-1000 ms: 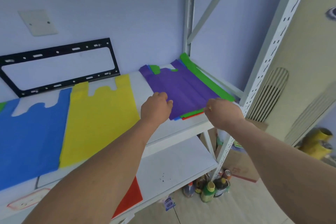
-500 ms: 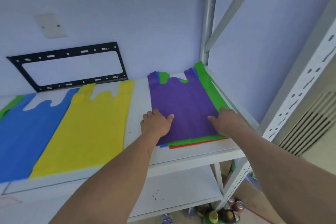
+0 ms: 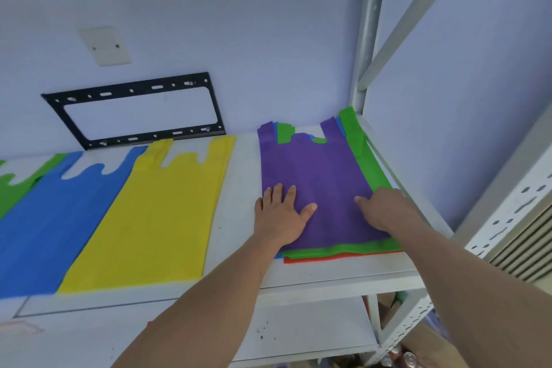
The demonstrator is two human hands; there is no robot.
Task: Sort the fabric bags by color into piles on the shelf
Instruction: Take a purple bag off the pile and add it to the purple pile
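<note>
A purple bag (image 3: 316,176) lies on top of a mixed stack at the right end of the white shelf (image 3: 328,275). Green (image 3: 370,164), blue and red (image 3: 328,258) bags peek out beneath it. My left hand (image 3: 280,215) rests flat on the purple bag's left lower part, fingers spread. My right hand (image 3: 385,209) presses on its right edge, palm down. Further left lie a yellow bag (image 3: 155,209), a blue bag (image 3: 50,218) and a green bag (image 3: 15,185), each flat on the shelf.
A black metal wall bracket (image 3: 134,110) hangs behind the shelf. Grey shelf posts (image 3: 370,30) stand at the right rear and front right. A lower shelf (image 3: 298,334) sits below, with cans on the floor at the bottom right.
Both hands have slid from the stack's front edge further onto the purple bag and flattened. The view has moved closer and up over the shelf.
</note>
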